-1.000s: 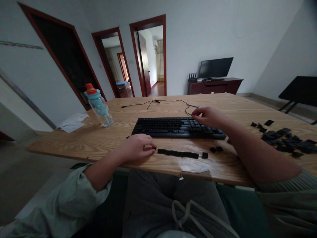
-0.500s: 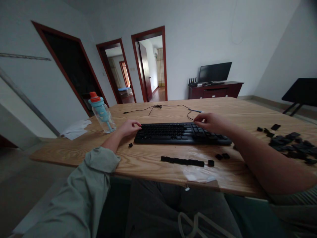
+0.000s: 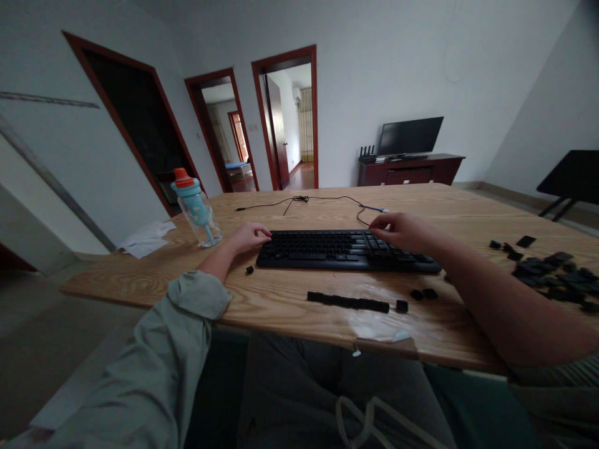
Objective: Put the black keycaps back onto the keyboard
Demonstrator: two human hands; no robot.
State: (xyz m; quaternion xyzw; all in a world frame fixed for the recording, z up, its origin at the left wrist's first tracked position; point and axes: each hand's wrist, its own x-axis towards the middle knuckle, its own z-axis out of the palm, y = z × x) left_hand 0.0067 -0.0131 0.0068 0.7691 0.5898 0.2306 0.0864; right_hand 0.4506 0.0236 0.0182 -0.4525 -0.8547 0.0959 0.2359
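A black keyboard (image 3: 346, 251) lies on the wooden table (image 3: 281, 299). My left hand (image 3: 250, 237) rests at its left end, fingers curled against the corner; whether it holds a keycap is hidden. My right hand (image 3: 400, 229) lies on the keys at the right part, fingertips pressed down and together. In front of the keyboard sits a row of black keycaps (image 3: 347, 302), with one cap (image 3: 401, 306) at its right end and two more (image 3: 423, 294) beyond. A single cap (image 3: 249, 270) lies near my left forearm.
A heap of loose black keycaps (image 3: 552, 271) covers the table's right side. A blue bottle with an orange cap (image 3: 196, 209) stands at the left, white paper (image 3: 147, 238) beside it. The keyboard's cable (image 3: 309, 201) runs behind. A clear patch of tape (image 3: 379, 328) sits at the front edge.
My left hand left the row of keycaps near the front edge and moved up to the keyboard's left end. My right hand has stayed on the right keys. The camera shifted slightly.
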